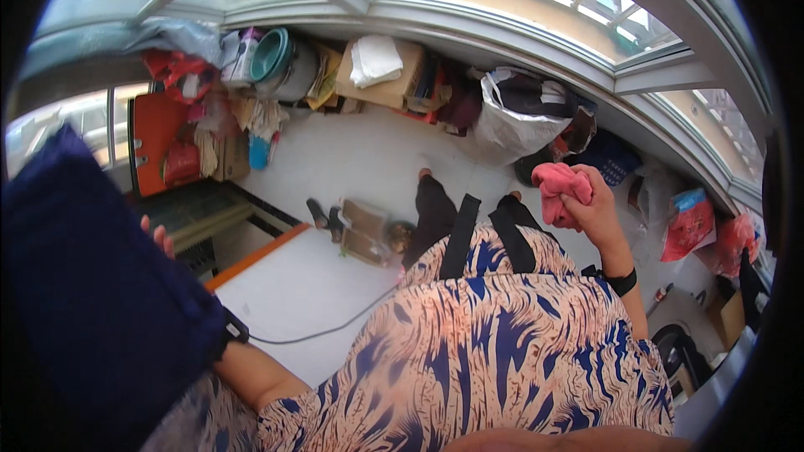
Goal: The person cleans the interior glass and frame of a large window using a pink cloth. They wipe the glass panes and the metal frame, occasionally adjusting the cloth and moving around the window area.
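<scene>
My right hand (593,204) is closed round a crumpled pink cloth (563,193), raised at the right above the floor. At the left, a large dark navy cloth (81,263) covers most of my left hand (161,240) and part of the forearm. Only a few fingertips show past its edge, so the grip is hidden. Below the left forearm is a white tabletop (295,295) with an orange edge, and a dark cable (314,340) runs across it from a device on the wrist.
Cardboard boxes (382,85) bearing a white folded cloth, a teal basin (271,55) and a stuffed white sack (521,116) line the window wall. Shoes (323,216) lie beyond the table beside an open cardboard box (364,226). Red plastic bags (689,225) are at the right.
</scene>
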Tool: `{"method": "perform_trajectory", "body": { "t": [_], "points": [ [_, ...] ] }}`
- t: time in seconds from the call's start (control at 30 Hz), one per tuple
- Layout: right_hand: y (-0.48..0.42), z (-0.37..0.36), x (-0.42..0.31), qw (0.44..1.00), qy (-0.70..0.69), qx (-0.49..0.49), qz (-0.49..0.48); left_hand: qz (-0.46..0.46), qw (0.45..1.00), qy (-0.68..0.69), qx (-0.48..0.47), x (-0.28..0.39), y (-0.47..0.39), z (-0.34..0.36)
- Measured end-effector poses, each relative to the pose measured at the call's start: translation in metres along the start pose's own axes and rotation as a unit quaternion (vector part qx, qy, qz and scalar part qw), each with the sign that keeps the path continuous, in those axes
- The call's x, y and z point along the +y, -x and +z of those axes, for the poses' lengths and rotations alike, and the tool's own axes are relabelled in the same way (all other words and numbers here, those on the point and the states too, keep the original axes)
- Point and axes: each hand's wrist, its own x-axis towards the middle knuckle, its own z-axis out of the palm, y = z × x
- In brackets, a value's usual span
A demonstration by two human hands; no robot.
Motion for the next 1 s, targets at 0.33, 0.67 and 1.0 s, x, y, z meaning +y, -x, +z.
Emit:
{"method": "perform_trajectory", "body": {
  "t": [0.33, 0.67, 1.0],
  "points": [
    [0.054, -0.033, 0.027, 0.99, 0.036, 0.112, 0.072, 0.014, 0.986, 0.106, -0.128, -0.121, -0.01, 0.151],
    [0.012, -0.038, -0.042, 0.974, -0.201, 0.056, 0.086, -0.033, 0.836, 0.055, -0.546, -0.121, 0.089, 0.372],
    [-0.032, -0.006, -0.12, 0.956, -0.11, -0.183, -0.201, -0.013, 0.733, 0.244, -0.635, -0.06, 0.124, 0.392]
  ]
}}
